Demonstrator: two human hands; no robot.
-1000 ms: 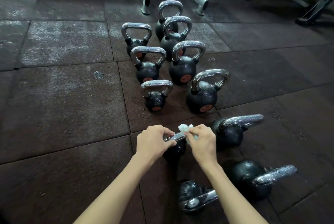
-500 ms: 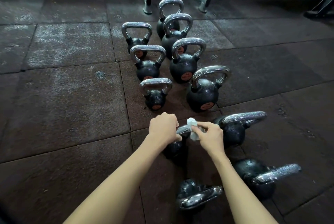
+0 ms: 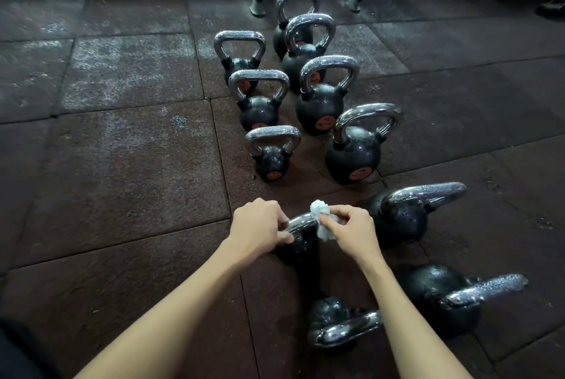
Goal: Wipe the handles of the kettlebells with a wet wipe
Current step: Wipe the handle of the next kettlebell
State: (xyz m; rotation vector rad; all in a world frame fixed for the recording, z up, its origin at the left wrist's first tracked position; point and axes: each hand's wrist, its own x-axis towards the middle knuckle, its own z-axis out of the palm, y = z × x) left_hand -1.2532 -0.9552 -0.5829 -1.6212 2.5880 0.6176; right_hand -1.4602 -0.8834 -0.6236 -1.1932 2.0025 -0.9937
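I see the wet wipe bunched against the chrome handle of a small kettlebell on the rubber floor. The right hand pinches the wipe between thumb and fingers. The left hand has its fingers curled round the handle's other end. Upright kettlebells stand beyond this kettlebell.

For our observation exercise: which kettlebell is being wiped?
The kettlebell beneath both hands: left hand grips its handle, right hand pinches the wet wipe against it. All others are untouched.
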